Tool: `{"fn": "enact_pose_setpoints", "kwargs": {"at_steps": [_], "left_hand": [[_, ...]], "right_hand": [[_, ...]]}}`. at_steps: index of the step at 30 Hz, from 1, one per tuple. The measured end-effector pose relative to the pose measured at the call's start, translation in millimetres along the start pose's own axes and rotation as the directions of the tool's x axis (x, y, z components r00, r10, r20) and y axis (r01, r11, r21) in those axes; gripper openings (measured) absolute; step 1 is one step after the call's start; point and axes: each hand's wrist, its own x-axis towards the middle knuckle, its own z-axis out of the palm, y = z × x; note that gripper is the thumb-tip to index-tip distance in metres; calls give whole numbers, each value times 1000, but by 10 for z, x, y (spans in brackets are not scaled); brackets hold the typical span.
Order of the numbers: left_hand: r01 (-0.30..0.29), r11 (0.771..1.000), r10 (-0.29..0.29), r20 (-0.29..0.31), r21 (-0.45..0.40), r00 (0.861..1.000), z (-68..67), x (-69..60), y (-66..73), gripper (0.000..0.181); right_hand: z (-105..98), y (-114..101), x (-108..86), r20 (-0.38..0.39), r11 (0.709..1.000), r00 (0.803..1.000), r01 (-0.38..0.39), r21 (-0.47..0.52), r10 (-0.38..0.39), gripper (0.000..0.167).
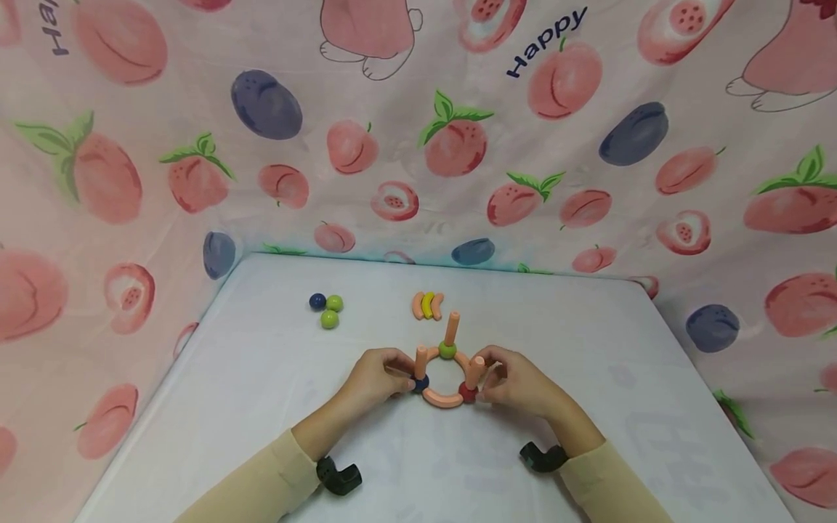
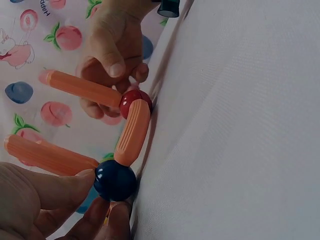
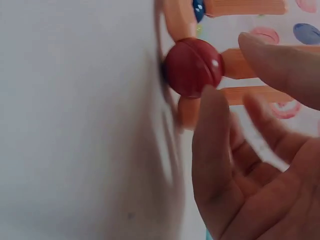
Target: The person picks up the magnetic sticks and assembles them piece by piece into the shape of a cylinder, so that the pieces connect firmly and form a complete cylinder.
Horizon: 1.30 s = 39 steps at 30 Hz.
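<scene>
Both hands sit at the near side of the work: the left hand (image 1: 375,376) pinches the dark blue ball (image 1: 421,383) between thumb and fingers, while the right hand (image 1: 519,381) is loose and clasps nothing, its fingers spread around the red ball (image 1: 467,393); whether a fingertip brushes that ball I cannot tell.

Between them, near the middle of the tabletop (image 1: 216,378), lies the ring. It looks complete to me: the dark blue ball on the left, the red ball on the right and the green ball (image 1: 447,351) on the far side, joined by curved orange rods, the near rod (image 1: 443,399) showing most plainly. Each ball also carries a straight orange rod, the far one (image 1: 453,329) rising from the green ball. So I judge the lower part as done.

Nothing caps those straight rods. On the far left I see a loose blue ball (image 1: 317,301) and two loose green balls (image 1: 329,319); beyond the ring lie three curved pieces, a yellow piece (image 1: 428,306) between two orange ones. I take these six as parts left over, none joined yet.
</scene>
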Motion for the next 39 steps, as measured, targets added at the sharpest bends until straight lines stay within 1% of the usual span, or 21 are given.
{"fn": "enact_pose_setpoints", "kwargs": {"at_steps": [5,8,12,16,19,24,31,33,35,37,39], "left_hand": [[6,1000,-5,9,-20,1000,6,-28,9,25],[9,999,-9,8,-36,1000,2,-37,11,27],[21,998,-21,-5,-52,1000,-13,-45,7,27],[36,996,-38,-19,-77,999,-28,-64,9,27],[38,994,-41,-25,-103,999,-36,-82,12,27],[50,988,-54,-28,-144,998,-44,-109,18,28],[71,986,-78,-39,-152,996,-102,-146,16,27],[78,987,-86,-51,-139,995,-148,-146,9,27],[84,990,-93,-79,-112,993,-216,-134,-3,26],[77,994,-85,-126,-72,988,-307,-114,-20,26],[66,997,-71,-184,-31,980,-418,-79,-36,27]], "right_hand": [[64,50,-31,-14,996,998,-68,54,69,81],[108,44,-23,-44,994,995,-89,69,92,90],[161,14,30,-88,992,990,-105,63,111,95],[200,-19,95,-120,994,987,-106,32,109,101],[208,-40,143,-131,995,986,-98,29,101,104],[200,-55,218,-110,995,990,-83,58,89,105],[196,-65,339,-69,997,996,-47,68,51,106],[197,-74,367,-63,998,997,-38,57,42,107],[199,-86,395,-59,999,998,-34,42,37,107],[200,-90,422,-56,999,998,-36,27,37,105],[200,-92,445,-48,999,998,-34,24,35,105]]}}
